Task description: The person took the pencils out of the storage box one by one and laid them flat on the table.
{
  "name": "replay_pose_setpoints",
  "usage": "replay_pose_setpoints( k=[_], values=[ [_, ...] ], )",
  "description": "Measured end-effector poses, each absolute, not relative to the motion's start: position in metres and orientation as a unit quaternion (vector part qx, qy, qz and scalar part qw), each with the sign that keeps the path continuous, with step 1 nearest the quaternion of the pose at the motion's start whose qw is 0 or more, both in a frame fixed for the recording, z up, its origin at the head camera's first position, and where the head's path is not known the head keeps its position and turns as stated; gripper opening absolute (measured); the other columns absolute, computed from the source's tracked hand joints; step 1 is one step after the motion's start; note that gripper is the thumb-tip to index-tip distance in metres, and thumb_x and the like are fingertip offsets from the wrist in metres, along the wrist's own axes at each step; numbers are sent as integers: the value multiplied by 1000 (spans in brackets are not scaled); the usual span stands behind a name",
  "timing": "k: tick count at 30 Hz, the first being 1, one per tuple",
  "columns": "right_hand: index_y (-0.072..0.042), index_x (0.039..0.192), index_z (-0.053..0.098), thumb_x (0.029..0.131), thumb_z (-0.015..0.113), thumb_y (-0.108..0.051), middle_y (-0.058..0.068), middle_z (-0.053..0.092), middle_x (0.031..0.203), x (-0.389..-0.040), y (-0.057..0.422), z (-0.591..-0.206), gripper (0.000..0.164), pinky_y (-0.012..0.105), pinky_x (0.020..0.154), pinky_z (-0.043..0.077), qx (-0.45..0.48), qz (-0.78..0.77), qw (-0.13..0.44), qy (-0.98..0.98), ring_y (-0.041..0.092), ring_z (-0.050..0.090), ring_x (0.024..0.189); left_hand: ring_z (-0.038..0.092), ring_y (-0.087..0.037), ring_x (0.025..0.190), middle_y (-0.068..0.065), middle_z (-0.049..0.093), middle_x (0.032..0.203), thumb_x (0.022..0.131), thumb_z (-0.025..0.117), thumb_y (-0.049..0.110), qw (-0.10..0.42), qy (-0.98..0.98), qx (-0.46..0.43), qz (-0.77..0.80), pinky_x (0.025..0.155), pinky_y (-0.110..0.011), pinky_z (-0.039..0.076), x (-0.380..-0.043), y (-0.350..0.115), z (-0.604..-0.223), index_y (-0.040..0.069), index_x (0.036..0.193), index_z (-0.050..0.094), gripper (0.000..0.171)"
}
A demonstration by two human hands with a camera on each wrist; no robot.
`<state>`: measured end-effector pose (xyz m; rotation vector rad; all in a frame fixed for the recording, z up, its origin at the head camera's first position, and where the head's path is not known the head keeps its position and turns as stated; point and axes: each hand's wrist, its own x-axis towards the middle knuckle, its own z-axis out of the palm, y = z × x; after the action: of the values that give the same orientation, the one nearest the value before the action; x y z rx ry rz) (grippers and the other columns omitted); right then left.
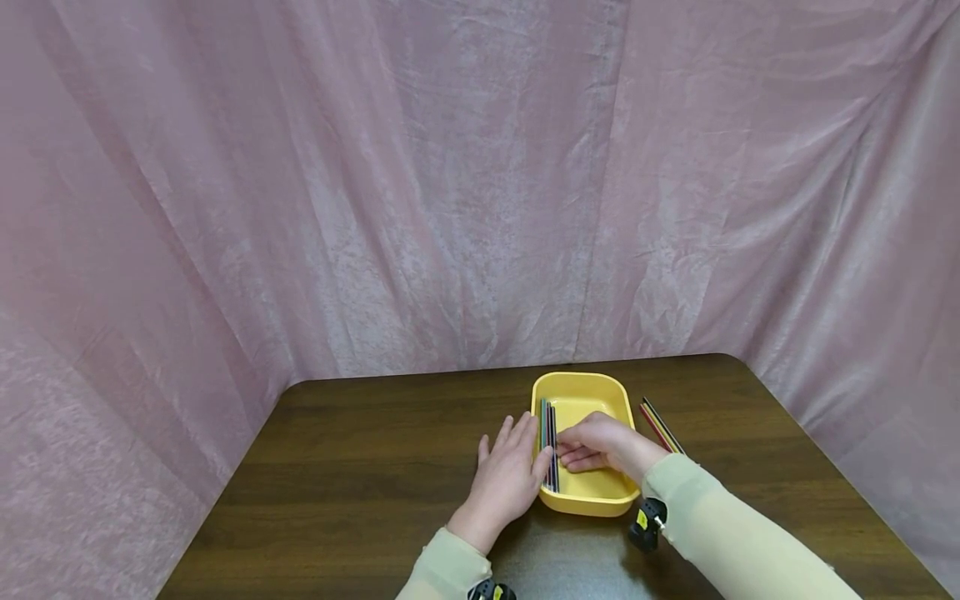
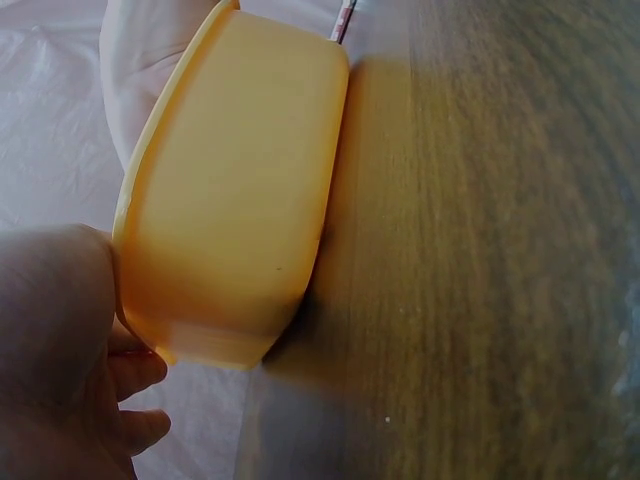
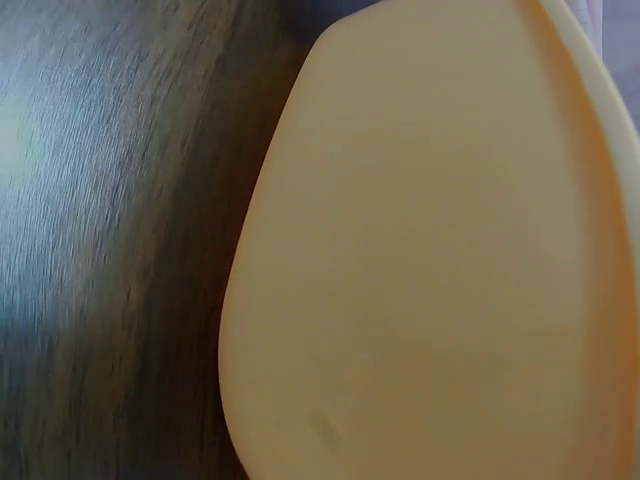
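Note:
A yellow plastic tray sits on the table, with several thin coloured pencils lined up lengthwise along its left inner wall. My left hand rests at the tray's left rim, fingers extended and thumb over the pencils. Inside the tray, my right hand has its fingertips beside the pencils, pointing left; whether they touch is unclear. The left wrist view shows the tray's outer wall next to the left hand. In the right wrist view the tray's outer wall hides the right hand.
More coloured pencils lie on the table to the right of the tray, partly covered by the right forearm. The brown wooden table extends to the left. Behind it hangs a pink curtain.

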<state>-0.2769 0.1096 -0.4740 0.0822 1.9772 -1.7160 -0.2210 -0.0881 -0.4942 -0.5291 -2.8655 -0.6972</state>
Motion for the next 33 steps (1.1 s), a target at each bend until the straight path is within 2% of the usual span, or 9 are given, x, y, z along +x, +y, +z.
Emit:
replay_pose_setpoints(
  k=[6,19,33],
  values=[
    [6,103,74,108,64,-7,7,80,86,-275,102,-475,17,30,77,66,35,-633,253,731,12,75,72,33,-39,163,-13,44,173,118,51,40,69,-952,-176,-241,122,-79,25,-221,-87,-494,5,168,46,61],
    [1,88,75,103,72,-8,7,74,76,-278,93,-479,18,29,68,65,43,-602,226,765,11,72,64,35,-42,162,-14,44,173,119,50,41,75,-953,-183,-230,121,-79,27,-222,-89,-496,4,168,45,62],
    [0,82,75,100,71,-7,7,73,73,-278,88,-480,19,28,62,63,39,-565,200,800,11,68,58,34,-41,162,-13,44,174,119,50,41,71,-953,-180,-232,121,-78,27,-222,-89,-497,6,169,45,61]
  ],
)
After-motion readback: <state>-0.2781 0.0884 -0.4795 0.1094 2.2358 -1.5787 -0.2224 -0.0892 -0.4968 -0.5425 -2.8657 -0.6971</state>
